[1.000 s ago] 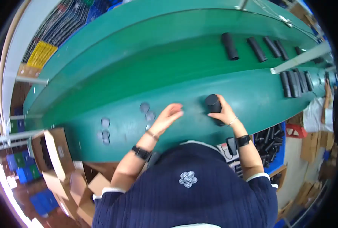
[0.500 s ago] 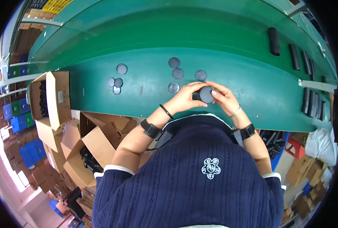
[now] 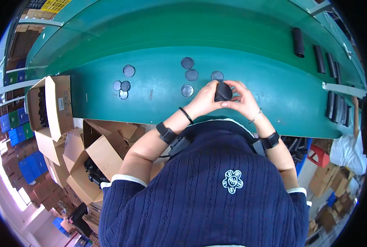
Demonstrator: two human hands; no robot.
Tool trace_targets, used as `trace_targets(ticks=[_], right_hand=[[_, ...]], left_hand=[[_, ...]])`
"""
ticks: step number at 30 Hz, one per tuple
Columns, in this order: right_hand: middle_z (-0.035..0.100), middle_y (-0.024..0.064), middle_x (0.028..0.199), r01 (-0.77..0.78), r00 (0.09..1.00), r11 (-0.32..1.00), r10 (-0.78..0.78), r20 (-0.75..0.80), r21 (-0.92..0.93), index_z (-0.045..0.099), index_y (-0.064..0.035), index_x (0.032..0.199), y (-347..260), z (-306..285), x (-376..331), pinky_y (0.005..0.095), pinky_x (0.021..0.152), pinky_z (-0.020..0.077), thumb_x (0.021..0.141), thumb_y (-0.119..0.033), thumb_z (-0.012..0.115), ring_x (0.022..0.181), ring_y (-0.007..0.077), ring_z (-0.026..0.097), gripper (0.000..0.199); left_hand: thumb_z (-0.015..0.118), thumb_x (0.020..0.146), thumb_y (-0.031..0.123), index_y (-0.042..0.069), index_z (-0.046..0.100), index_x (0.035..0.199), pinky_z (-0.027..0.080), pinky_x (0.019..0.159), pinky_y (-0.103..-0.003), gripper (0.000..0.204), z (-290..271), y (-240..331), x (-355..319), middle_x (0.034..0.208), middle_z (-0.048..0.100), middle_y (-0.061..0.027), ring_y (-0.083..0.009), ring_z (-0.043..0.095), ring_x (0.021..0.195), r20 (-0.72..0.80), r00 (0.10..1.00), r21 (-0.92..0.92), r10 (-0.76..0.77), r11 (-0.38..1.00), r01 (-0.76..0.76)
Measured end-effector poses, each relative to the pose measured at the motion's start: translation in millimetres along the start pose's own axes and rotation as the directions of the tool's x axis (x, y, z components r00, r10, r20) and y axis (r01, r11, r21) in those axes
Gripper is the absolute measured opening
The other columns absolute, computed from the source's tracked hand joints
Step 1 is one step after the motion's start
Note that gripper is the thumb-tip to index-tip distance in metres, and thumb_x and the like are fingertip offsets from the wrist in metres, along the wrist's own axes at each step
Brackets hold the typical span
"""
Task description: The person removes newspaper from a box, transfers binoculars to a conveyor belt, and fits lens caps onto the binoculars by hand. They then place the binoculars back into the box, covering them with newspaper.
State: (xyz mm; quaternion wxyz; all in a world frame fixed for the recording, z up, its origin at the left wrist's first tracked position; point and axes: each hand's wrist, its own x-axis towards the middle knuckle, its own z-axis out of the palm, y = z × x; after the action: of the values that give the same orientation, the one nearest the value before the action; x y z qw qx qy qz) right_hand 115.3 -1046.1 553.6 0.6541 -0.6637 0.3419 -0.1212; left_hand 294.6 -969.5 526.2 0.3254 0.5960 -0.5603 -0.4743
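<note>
Above the near part of the green table, a short black cylinder with a rounded, dark end (image 3: pixel 223 92) is held between my two hands. My left hand (image 3: pixel 205 98) grips its left side, the fingers wrapping behind it. My right hand (image 3: pixel 242 99) has thumb and fingers closed on its right side. Just beyond my hands lies a dark round disc (image 3: pixel 217 75), partly covered by my left fingers. More dark discs (image 3: pixel 191 75) sit to the left of it, one of them a shinier disc (image 3: pixel 187 90). Another small group of discs (image 3: pixel 125 86) lies farther left.
Black tubes (image 3: pixel 298 42) stand or lie along the table's right side. At its left end is an open carton (image 3: pixel 63 105) of black parts, with more open cartons (image 3: pixel 105 154) below. A person's arm (image 3: pixel 355 117) shows at the far right, near a white bag (image 3: pixel 348 152).
The cylinder has been turned in my hands: its flat grey end faced up before, and now a dark rounded side shows. A person's arm has come into view at the far right.
</note>
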Motion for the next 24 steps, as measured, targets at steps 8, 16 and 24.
trace_targets(ticks=[8,16,24], right_hand=[[0.051,0.0068,0.117,0.042,0.999,0.997,-0.042,-0.011,-0.068,0.053,-0.0096,0.131,25,14,11,0.0354,0.094,0.0478,0.067,-0.006,0.079,0.116,0.0214,0.05,0.069],[0.057,0.011,0.104,0.062,0.994,0.969,-0.082,-0.072,-0.238,0.058,-0.0038,0.119,16,18,12,0.0337,0.09,0.0478,0.062,-0.013,0.083,0.098,0.0251,0.059,0.063],[0.056,0.0096,0.105,0.063,0.997,0.995,-0.06,0.043,-0.074,0.059,-0.0055,0.12,32,13,15,0.0334,0.092,0.0457,0.065,-0.023,0.084,0.104,0.023,0.056,0.064]], left_hand=[[0.077,0.077,0.025,0.0,0.039,0.128,0.048,0.09,-0.039,0.068,10,-22,-7,0.117,0.056,-0.0202,-0.032,0.059,0.109,0.023,0.999,-0.063,0.025,0.998,-0.024],[0.077,0.075,0.018,-0.001,0.042,0.128,0.049,0.087,-0.036,0.066,6,-21,-13,0.113,0.059,-0.0165,-0.0233,0.061,0.105,0.042,0.999,-0.166,0.017,0.986,-0.01],[0.084,0.066,0.033,-0.001,0.046,0.126,0.05,0.085,-0.037,0.079,3,-17,-9,0.109,0.06,-0.0206,-0.0275,0.062,0.101,0.073,0.994,0.031,-0.081,0.996,0.079]])
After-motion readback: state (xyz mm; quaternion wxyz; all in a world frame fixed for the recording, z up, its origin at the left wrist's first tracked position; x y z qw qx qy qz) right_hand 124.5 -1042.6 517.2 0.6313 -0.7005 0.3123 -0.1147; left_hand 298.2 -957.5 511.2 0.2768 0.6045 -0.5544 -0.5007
